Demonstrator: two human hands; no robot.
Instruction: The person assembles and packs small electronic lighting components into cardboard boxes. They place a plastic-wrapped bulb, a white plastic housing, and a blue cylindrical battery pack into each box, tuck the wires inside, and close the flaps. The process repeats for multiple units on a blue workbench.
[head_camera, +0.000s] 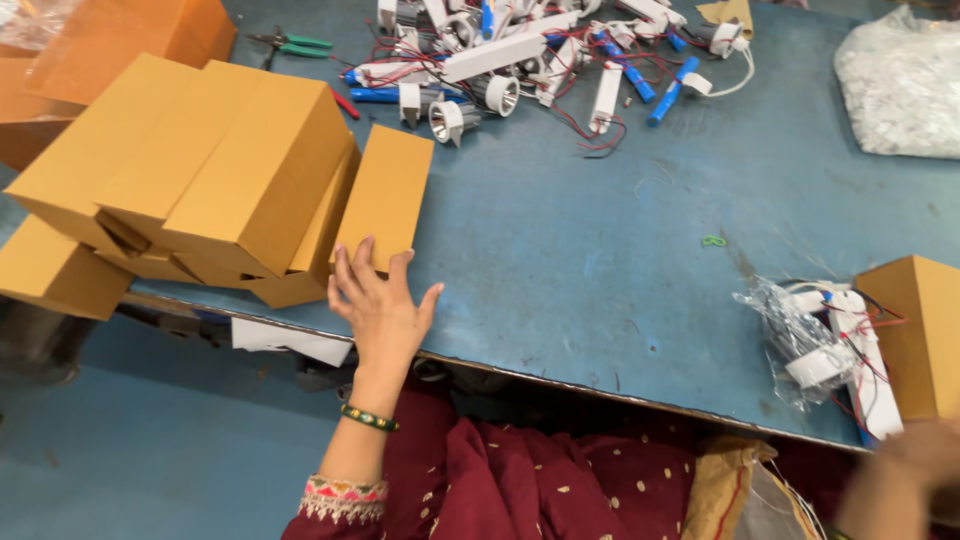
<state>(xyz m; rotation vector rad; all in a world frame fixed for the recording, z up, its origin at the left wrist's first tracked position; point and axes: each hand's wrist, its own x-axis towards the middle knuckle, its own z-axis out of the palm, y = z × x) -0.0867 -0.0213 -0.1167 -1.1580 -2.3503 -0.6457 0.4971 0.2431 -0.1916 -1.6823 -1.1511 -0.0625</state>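
Reaching across a blue worktable (620, 240), the person's left hand (380, 300) spreads its fingers apart, fingertips touching the near end of a flat yellow box (385, 195). This box lies just beside a pile of similar boxes (200, 170). The right hand (905, 480) is blurred at the lower right, its fingers unreadable, near a bagged white lamp part (825, 345).

A pile of white lamp fittings with red wires and blue tubes (540, 60) lies at the blue counter's (600, 240) far edge, green-handled pliers (290, 43) just beside it. A clear bag of small white parts (900, 85) occupies the far right corner.
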